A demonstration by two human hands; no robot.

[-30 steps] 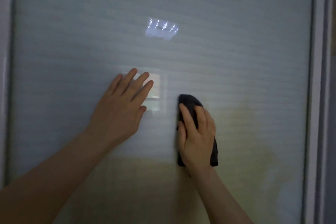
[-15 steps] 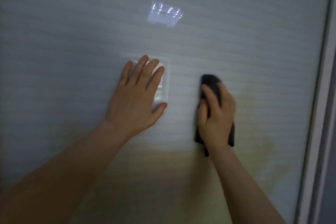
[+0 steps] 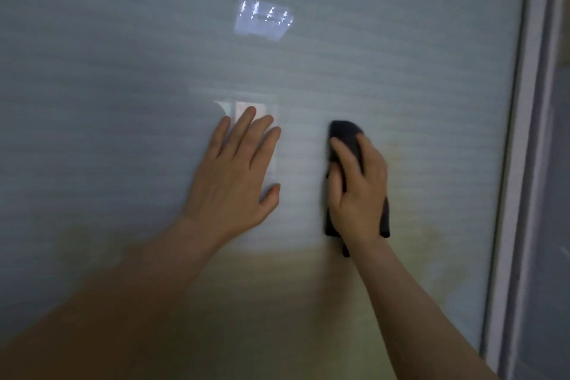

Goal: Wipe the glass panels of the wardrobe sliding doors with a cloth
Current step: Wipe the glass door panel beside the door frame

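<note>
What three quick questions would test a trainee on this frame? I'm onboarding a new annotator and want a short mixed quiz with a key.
1. Multiple choice: the dark cloth is under which hand? A) left hand B) right hand C) neither
2. True or false: the left hand lies flat and open on the glass panel with nothing in it.
3. Fill in: the pale door frame runs down the ____ side of the picture.

Key: 1 B, the right hand presses the cloth to the glass. 2 true. 3 right.
</note>
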